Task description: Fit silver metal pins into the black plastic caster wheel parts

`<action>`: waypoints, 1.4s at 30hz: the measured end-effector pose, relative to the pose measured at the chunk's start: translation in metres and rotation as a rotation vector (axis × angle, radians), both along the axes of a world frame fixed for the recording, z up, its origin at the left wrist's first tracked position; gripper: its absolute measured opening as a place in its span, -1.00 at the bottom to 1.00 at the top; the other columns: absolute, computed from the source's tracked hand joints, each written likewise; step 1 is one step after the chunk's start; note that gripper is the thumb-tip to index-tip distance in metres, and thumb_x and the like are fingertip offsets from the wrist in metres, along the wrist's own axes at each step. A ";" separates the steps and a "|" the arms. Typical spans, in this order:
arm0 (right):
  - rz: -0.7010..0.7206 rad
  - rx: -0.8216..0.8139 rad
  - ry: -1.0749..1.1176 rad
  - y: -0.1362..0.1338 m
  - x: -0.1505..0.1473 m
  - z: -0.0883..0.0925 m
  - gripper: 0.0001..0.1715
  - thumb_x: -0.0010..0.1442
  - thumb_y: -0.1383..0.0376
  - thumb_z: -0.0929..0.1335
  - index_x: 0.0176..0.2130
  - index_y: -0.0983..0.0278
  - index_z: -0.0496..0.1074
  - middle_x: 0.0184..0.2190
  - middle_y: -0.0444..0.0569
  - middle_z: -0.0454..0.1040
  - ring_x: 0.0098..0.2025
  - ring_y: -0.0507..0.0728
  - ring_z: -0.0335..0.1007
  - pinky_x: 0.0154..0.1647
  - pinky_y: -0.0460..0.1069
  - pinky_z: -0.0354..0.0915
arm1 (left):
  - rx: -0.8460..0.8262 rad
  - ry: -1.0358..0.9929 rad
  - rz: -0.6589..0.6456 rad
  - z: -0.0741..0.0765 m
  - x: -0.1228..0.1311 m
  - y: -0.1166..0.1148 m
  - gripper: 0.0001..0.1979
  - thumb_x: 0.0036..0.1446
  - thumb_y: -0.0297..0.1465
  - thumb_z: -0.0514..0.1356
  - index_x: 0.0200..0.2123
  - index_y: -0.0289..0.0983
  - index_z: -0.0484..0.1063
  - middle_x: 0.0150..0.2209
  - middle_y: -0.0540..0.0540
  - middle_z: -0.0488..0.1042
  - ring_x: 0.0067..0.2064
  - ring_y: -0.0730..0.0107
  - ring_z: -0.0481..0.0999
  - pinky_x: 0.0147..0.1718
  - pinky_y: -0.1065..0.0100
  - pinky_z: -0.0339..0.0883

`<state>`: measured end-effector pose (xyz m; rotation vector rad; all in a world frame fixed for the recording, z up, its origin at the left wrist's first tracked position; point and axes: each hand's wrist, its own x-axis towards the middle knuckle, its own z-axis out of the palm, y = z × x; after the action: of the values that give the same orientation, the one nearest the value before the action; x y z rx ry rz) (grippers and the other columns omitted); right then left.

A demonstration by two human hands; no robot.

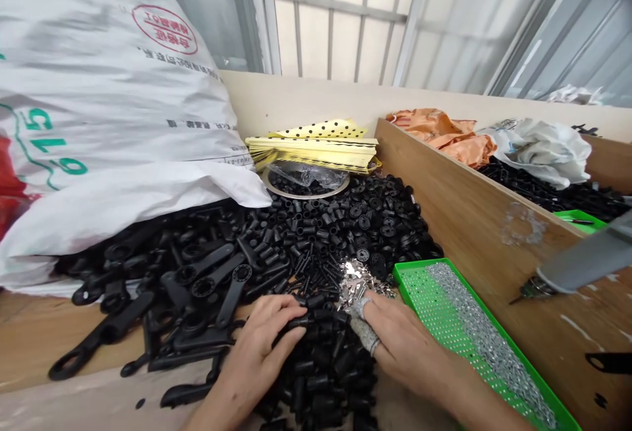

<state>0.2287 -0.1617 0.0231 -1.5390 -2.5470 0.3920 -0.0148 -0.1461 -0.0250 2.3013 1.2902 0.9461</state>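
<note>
The left hand (266, 345) lies on the heap of short black plastic tubes (320, 365), left of the green plastic tray with holes (419, 286). Its fingers are close together over one tube; I cannot tell if they squeeze it. The right hand (402, 345), just beside the tray, has bent fingers touching the little pile of shiny metal bits (356, 278) at the tray's corner.

One left hand (264, 345), one right hand (402, 345), two green trays (424, 293) (582, 219), one white sack (108, 122), seemingly countless black parts (316, 233).
</note>
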 end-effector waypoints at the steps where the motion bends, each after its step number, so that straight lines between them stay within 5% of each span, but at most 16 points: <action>1: 0.002 0.026 -0.048 0.007 0.000 0.000 -0.76 0.03 0.56 0.19 -0.34 0.28 0.29 -0.27 0.00 0.37 -0.24 0.14 0.29 -0.23 0.01 0.22 | 0.003 -0.004 -0.001 -0.001 -0.001 0.000 -0.82 0.16 -0.36 0.15 -0.17 -0.16 0.50 -0.14 -0.12 0.50 -0.07 0.17 0.44 -0.09 0.21 0.38; 9: -0.036 0.185 -0.242 0.058 -0.017 -0.018 -0.80 0.05 0.50 0.26 -0.28 0.31 0.36 -0.22 0.09 0.37 -0.17 0.24 0.27 -0.24 0.05 0.20 | -0.051 0.021 -0.042 0.004 -0.005 0.004 -0.81 0.15 -0.36 0.17 -0.16 -0.15 0.50 -0.14 -0.12 0.52 -0.10 0.19 0.50 -0.11 0.26 0.41; 19: -0.034 0.245 -0.231 0.075 -0.019 -0.033 -0.79 0.05 0.54 0.25 -0.29 0.32 0.33 -0.25 0.12 0.38 -0.18 0.25 0.27 -0.16 0.10 0.18 | -0.114 -0.025 -0.030 0.021 0.007 0.038 -0.79 0.15 -0.39 0.11 -0.19 -0.22 0.50 -0.15 -0.13 0.53 -0.08 0.20 0.48 -0.07 0.23 0.35; 31: -0.038 0.185 0.142 0.061 -0.006 -0.002 -0.65 -0.19 0.60 0.16 -0.47 0.19 -0.02 -0.40 -0.09 0.28 -0.35 0.09 0.23 -0.37 -0.06 0.16 | -0.298 -0.161 -0.053 0.040 0.046 0.074 -0.78 0.07 -0.39 0.13 -0.23 -0.26 0.53 -0.38 -0.02 0.57 -0.35 0.33 0.52 -0.35 0.42 0.35; 37: -0.042 0.158 0.370 0.056 -0.005 -0.001 -0.74 0.02 0.56 0.16 -0.45 0.21 0.03 -0.41 -0.14 0.24 -0.38 0.05 0.20 -0.40 -0.08 0.12 | -0.371 -0.240 -0.076 0.041 0.048 0.072 -0.78 0.09 -0.33 0.11 -0.34 -0.29 0.53 -0.49 0.01 0.53 -0.43 0.36 0.47 -0.44 0.45 0.31; 42: -0.080 -0.025 0.558 0.055 -0.004 -0.005 -0.82 0.23 0.44 0.17 -0.39 0.24 0.22 -0.39 -0.15 0.32 -0.31 0.06 0.25 -0.30 -0.07 0.14 | -0.345 -0.224 -0.064 0.039 0.052 0.071 -0.76 0.12 -0.31 0.09 -0.36 -0.29 0.52 -0.54 0.01 0.49 -0.47 0.37 0.44 -0.49 0.46 0.27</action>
<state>0.2243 -0.1065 0.0177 -1.3001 -2.0503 0.7273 0.0370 -0.0755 0.0137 1.9046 1.1737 0.8555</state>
